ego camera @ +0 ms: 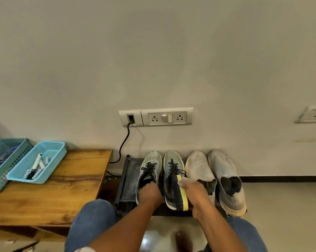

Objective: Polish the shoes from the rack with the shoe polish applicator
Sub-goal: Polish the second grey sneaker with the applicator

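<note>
Two hands work: left hand (149,194) grips a mesh sneaker (149,171); right hand (193,192) grips the yellow-backed bristled applicator (181,193).

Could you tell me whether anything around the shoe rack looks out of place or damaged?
Only one detail: the heel of the pale slip-on shoe beside the right hand looks folded down. The other slip-on keeps its collar open. The rest looks orderly, and nothing seems spilled.

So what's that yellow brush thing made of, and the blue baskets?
The shoe polish applicator in the right hand looks like a smooth yellow plastic back with dark bristles or foam, too blurred to tell. The turquoise baskets look like matte moulded plastic, with perforated walls.
</note>
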